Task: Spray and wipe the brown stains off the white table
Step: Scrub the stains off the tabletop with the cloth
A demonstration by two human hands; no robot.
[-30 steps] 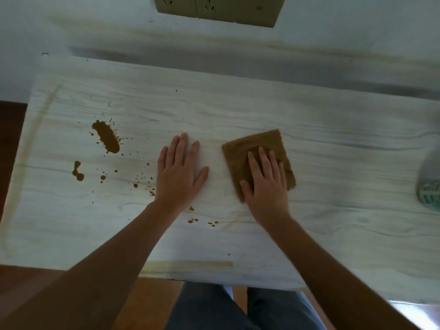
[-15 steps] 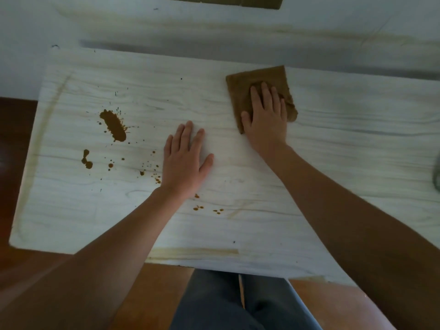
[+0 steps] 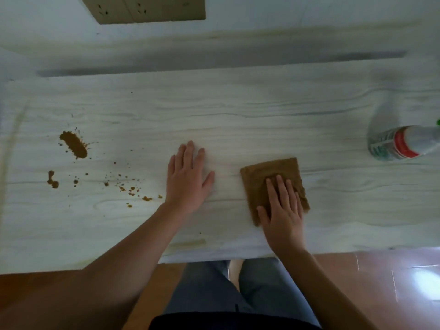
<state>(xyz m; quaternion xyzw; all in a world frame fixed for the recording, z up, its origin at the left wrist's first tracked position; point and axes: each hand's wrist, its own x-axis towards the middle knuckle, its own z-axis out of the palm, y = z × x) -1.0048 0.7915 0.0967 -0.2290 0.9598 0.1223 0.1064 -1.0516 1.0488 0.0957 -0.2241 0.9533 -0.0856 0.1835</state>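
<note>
The white wood-grain table (image 3: 262, 110) carries brown stains on its left part: a large elongated blot (image 3: 73, 144), a smaller blob (image 3: 52, 180) below it, and a scatter of specks (image 3: 129, 188) trailing right. My left hand (image 3: 188, 178) lies flat on the table, fingers straight, just right of the specks. A folded brown cloth (image 3: 264, 177) lies right of centre; my right hand (image 3: 283, 208) presses flat on its near half with straight fingers. A spray bottle (image 3: 400, 142) with a red band stands at the right edge, blurred.
A wall runs behind the table, with a beige socket panel (image 3: 147, 8) at the top. The table's near edge is close to my legs (image 3: 226, 287). Reddish floor tiles (image 3: 381, 282) show at the lower right.
My right hand has drawn the cloth from the far side of the table back toward the near edge. My left hand stays flat in the same place. The spray bottle has come into view.
</note>
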